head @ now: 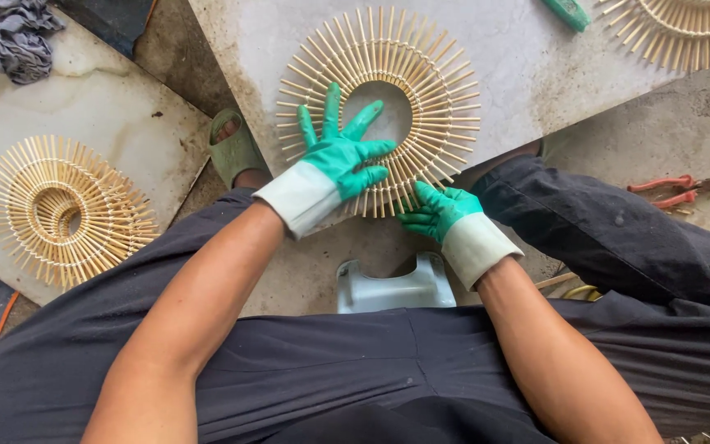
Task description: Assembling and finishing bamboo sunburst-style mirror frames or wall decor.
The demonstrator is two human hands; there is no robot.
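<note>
Lying flat on a pale stone slab (536,74), the round stick ring (380,111) spreads its thin wooden sticks outward around an open centre. The left hand (340,156), in a green glove, presses on the ring's lower left part with fingers spread wide and flat, gripping nothing. The right hand (440,211), gloved the same, curls its fingers around stick ends at the ring's lower edge. A pale plastic stool (396,288) shows between the knees. A stack of similar rings (63,210) rests on another slab to the left, red-handled pliers (675,191) lie on the ground to the right
</note>
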